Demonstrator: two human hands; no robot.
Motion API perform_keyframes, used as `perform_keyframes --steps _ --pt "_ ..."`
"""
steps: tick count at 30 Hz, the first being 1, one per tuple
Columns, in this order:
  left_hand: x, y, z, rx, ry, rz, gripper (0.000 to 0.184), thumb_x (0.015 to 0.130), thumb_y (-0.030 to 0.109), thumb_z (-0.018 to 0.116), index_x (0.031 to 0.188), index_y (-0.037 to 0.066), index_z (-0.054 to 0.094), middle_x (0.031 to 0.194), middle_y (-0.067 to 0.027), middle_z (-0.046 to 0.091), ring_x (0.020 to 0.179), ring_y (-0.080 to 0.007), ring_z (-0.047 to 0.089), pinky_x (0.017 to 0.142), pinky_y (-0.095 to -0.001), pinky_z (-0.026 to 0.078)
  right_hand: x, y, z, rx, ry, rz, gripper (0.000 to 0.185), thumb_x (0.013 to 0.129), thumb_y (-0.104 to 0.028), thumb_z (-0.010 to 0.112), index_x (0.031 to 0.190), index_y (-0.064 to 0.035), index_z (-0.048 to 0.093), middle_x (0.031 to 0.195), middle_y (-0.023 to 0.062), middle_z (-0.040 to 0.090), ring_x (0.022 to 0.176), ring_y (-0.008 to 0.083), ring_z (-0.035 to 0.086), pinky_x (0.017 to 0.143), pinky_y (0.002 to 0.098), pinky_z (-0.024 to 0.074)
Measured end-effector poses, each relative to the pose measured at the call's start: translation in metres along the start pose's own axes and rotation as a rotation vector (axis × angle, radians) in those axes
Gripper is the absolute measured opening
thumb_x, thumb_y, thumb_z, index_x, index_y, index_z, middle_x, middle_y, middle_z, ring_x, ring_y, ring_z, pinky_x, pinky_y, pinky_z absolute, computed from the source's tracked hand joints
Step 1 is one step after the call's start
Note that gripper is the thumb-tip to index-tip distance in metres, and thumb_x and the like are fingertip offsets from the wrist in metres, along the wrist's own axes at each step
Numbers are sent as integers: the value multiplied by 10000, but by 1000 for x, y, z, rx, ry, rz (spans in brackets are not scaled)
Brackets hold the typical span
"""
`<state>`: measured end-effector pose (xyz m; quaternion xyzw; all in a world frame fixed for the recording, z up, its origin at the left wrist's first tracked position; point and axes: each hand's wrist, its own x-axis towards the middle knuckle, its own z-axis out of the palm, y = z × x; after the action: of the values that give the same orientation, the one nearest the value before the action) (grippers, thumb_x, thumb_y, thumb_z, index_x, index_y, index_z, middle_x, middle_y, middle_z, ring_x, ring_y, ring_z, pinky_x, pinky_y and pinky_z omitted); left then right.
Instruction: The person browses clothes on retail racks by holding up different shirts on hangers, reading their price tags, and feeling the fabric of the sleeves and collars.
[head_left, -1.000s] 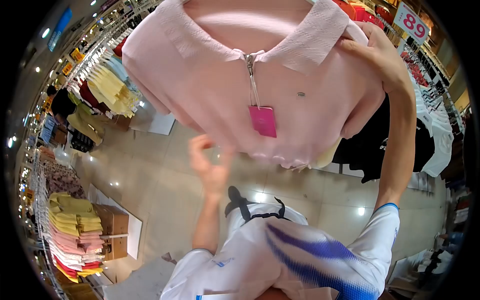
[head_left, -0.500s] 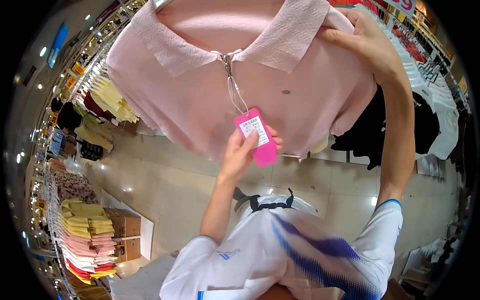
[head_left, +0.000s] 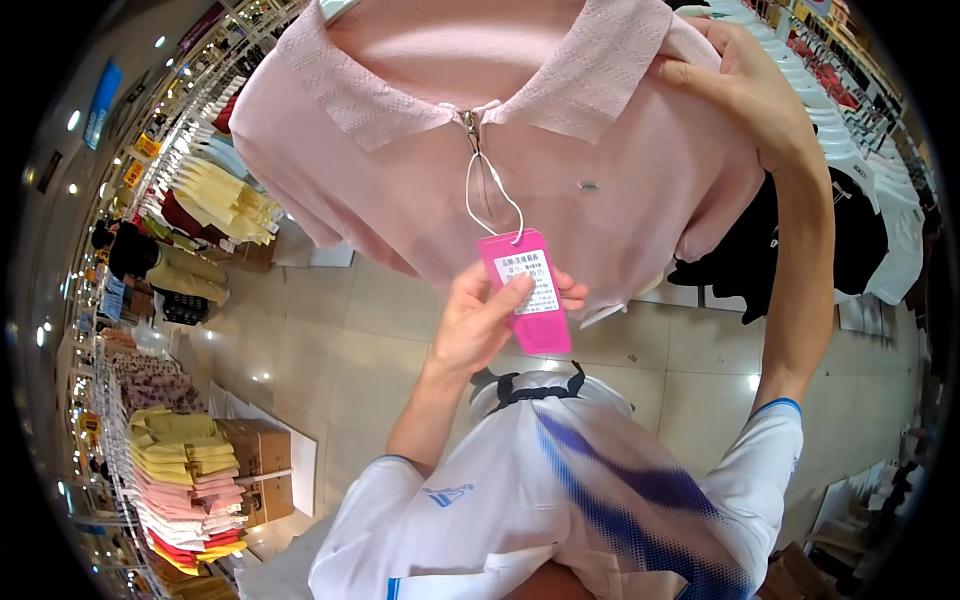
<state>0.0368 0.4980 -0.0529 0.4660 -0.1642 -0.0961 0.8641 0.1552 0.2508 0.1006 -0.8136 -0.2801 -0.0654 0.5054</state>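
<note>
A pink collared shirt [head_left: 400, 190] on a hanger fills the upper middle of the view, front facing me. My right hand [head_left: 735, 85] grips its shoulder beside the collar. From the zipper pull [head_left: 470, 125] a white string runs down to a magenta tag [head_left: 540, 335]. My left hand [head_left: 490, 310] holds that tag, thumb on the front and fingers behind it. A white label [head_left: 527, 282] with printed text faces me on the tag. A small emblem [head_left: 588, 185] sits on the shirt's chest.
Racks of yellow shirts [head_left: 222, 195] stand at the left, with folded or stacked garments [head_left: 190, 480] beside a cardboard box [head_left: 258, 470] lower left. A person [head_left: 140, 255] is bent near the left racks. Black [head_left: 740, 250] and white shirts [head_left: 895, 230] hang at the right.
My left hand has come up to the tag, turned its printed side toward me and taken hold of it. Lately the tag has moved slightly down and right. My right hand keeps its grip.
</note>
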Motion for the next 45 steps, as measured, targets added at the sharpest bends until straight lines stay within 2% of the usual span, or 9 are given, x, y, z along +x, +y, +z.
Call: perform_keyframes --steps 7,9,12,16,18,22,37,39,45 --pt "8 10 -15 -36 28 -43 243 955 134 502 1117 -48 519 1038 -235 609 997 -407 620 859 -549 534 7 3 12 -51 48 44 496 775 -251 719 1155 25 557 1030 91 627 912 135 609 813 270 478" --pt "11 11 -20 -79 8 -39 251 960 142 494 1125 -46 511 1050 -234 602 1003 -403 617 863 -549 531 10 8 17 25 98 57 479 772 -259 725 1128 23 573 1001 80 635 892 133 611 800 269 480" --pt "11 15 -27 -103 -25 -47 294 983 198 448 1148 -42 492 1074 -239 586 1009 -400 612 868 -557 523 19 11 19 60 -11 105 456 771 -263 724 1099 24 590 978 70 641 874 130 615 798 262 480" --pt "8 17 -36 -248 -23 -65 357 1011 276 350 1110 -41 480 1108 -277 554 1013 -425 598 857 -566 519 28 17 27 26 -41 35 442 775 -268 720 1081 26 600 960 64 645 854 121 614 786 252 479" --pt "4 20 -38 -265 -22 -78 373 1020 294 305 1053 -39 471 1132 -307 527 1017 -445 587 844 -559 525 33 24 33 3 27 11 444 794 -239 686 1104 62 583 974 112 660 823 153 647 759 264 512" --pt "-3 21 -46 -223 2 -63 357 1020 280 307 1049 -35 472 1126 -306 532 1015 -444 588 841 -551 530 40 18 44 62 -88 -6 461 790 -239 696 1119 62 577 981 112 659 829 152 649 755 256 514" --pt "-22 22 -57 -256 107 -4 259 1003 228 399 1067 -4 495 1103 -282 561 1005 -405 610 845 -547 533 55 15 68 74 -154 -14 436 783 -245 705 1087 50 603 962 110 666 820 145 652 744 250 515" --pt "-24 25 -56 -299 97 -11 222 1003 190 402 1062 -11 479 1096 -246 573 999 -377 613 873 -489 522 55 14 70 85 -156 -11 434 782 -252 707 1077 51 608 951 108 667 820 143 651 744 253 514" --pt "-25 22 -59 -355 91 11 193 997 178 419 1032 -2 478 1077 -234 578 980 -361 620 871 -481 526 54 11 76 79 -132 -8 441 775 -256 708 1084 43 611 951 106 668 823 148 652 747 259 513"
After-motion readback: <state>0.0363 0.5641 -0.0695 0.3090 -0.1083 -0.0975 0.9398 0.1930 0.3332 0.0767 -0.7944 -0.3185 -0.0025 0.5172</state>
